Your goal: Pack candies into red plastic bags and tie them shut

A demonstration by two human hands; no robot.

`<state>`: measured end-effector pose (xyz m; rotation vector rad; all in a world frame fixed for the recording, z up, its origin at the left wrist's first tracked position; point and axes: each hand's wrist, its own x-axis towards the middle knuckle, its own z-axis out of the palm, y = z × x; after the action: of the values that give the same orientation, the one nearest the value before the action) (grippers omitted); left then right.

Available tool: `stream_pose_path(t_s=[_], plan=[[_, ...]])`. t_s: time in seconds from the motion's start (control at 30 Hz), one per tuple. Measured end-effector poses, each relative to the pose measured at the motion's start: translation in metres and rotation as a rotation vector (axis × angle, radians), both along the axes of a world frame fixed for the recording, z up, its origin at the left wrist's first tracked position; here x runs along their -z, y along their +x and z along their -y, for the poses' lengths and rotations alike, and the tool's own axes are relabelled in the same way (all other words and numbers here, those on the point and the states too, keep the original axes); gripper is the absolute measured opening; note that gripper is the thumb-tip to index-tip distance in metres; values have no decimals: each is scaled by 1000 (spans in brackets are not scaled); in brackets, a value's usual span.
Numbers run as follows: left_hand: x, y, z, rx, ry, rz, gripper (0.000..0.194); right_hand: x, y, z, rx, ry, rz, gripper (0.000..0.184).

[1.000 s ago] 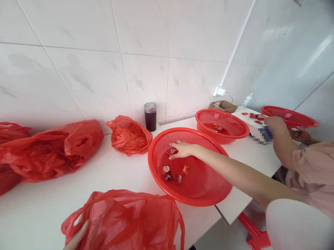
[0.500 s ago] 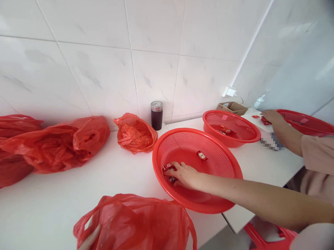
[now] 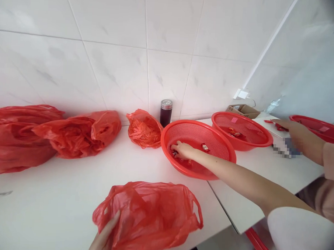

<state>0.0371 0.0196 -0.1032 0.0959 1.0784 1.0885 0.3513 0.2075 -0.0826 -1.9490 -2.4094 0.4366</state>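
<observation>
My left hand (image 3: 104,237) is at the bottom edge, fingers closed on the near rim of a crumpled red plastic bag (image 3: 152,212) that lies on the white table (image 3: 56,194). My right hand (image 3: 183,149) reaches from the lower right into a round red mesh basket (image 3: 223,151). Its fingers curl over a few small red wrapped packets (image 3: 174,153) at the basket's left side. One more red packet (image 3: 205,147) lies loose in the basket, just right of the hand.
Several stuffed red bags (image 3: 80,134) lie along the tiled wall, with a smaller one (image 3: 144,128) beside a dark flask (image 3: 165,112). A second basket (image 3: 241,129), a third (image 3: 319,128) and a cardboard box (image 3: 243,110) stand at the right. Another person's hand (image 3: 296,132) rests there. A red stool (image 3: 261,247) stands below the table edge.
My right hand has shifted a little toward the basket's left rim over the packets. The view has pulled back and swung left, so my left hand shows more on the bag.
</observation>
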Motion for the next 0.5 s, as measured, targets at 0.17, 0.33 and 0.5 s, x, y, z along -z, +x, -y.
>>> stream_pose_path(t_s=[0.17,0.33,0.5], plan=[[-3,6,7,-64,21,6,42,-3,7,7,-3,-20,-45,31],[-5,6,6,-100,-12,-23,43,-21,15,23,-41,-125,-65,38],[0,5,6,-41,0,-22,51,-43,17,35,-21,-226,203,102]])
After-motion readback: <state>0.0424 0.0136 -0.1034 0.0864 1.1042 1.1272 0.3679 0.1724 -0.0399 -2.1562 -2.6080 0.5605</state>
